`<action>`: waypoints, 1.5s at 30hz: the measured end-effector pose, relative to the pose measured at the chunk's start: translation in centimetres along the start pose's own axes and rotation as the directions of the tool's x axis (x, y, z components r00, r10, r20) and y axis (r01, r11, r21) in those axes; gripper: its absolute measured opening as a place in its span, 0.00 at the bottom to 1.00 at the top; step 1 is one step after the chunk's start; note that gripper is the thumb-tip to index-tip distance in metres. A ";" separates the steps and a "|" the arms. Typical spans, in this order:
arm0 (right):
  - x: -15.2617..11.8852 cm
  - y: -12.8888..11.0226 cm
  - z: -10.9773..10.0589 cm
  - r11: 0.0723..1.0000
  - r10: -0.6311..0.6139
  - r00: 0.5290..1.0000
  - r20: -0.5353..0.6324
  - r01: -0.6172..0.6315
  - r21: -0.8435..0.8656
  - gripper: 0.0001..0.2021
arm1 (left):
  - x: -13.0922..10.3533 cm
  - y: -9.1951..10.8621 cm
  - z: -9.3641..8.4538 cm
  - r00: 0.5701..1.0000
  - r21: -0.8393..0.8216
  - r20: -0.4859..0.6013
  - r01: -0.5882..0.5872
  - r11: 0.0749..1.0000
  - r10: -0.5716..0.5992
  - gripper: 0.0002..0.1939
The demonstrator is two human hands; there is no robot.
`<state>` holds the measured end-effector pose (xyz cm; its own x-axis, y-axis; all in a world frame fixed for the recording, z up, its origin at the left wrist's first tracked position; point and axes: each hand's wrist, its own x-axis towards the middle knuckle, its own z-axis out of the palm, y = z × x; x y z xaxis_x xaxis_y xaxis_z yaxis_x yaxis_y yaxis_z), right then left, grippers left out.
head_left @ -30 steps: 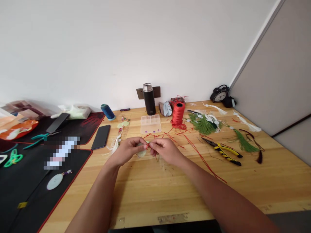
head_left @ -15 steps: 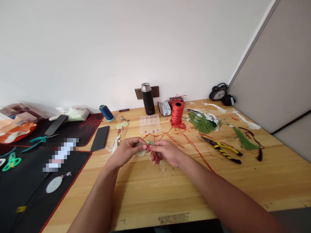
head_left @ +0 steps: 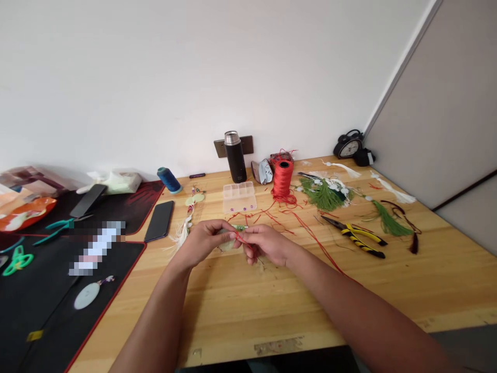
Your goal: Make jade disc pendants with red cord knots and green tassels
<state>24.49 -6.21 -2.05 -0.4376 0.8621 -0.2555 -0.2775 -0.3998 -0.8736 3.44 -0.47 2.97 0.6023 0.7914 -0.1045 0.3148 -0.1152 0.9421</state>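
Note:
My left hand (head_left: 205, 239) pinches red cord (head_left: 241, 239) between thumb and forefinger, above the middle of the wooden table. Beside it, my right hand (head_left: 267, 243) grips the same cord with curled fingers, close to the left fingertips. A pale green pendant (head_left: 227, 245) shows under the left fingers, partly hidden, and a bit of green (head_left: 239, 227) shows just behind the fingertips. Beyond the hands lie a clear compartment box (head_left: 239, 197) with small purple beads and a red cord spool (head_left: 283, 178).
Yellow-black pliers (head_left: 359, 239) and green tassels (head_left: 326, 196) lie on the right. A black flask (head_left: 235, 161) stands by the wall. At left are a phone (head_left: 159, 221), a blue thread spool (head_left: 169, 180) and black mats (head_left: 112, 290) with green scissors (head_left: 17, 260).
The fingers of my right hand have shifted slightly at the cord, and the cord's loose end hangs less visibly below them. The view has moved a little.

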 end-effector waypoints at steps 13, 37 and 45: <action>0.1 0.0 0.0 0.993 0.042 0.999 0.027 -0.045 0.113 0.15 | 0.4 -0.5 0.6 0.997 -0.044 -0.077 -0.027 0.999 0.024 0.16; 1.0 0.4 -0.5 0.993 -0.039 0.983 -0.177 0.017 -0.120 0.11 | 0.5 -1.0 0.6 0.987 0.105 -0.158 0.047 0.993 -0.030 0.15; 1.1 -0.1 -1.4 0.878 -0.383 0.884 -0.267 0.259 -0.402 0.14 | 0.8 -1.3 0.6 0.979 0.218 -0.200 0.090 0.972 -0.046 0.18</action>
<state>25.24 -4.82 -2.80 -0.0528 0.9986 -0.0019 -0.0139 -0.0026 -0.9999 3.97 -0.09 1.44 0.4280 0.9001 -0.0819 0.5201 -0.1712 0.8367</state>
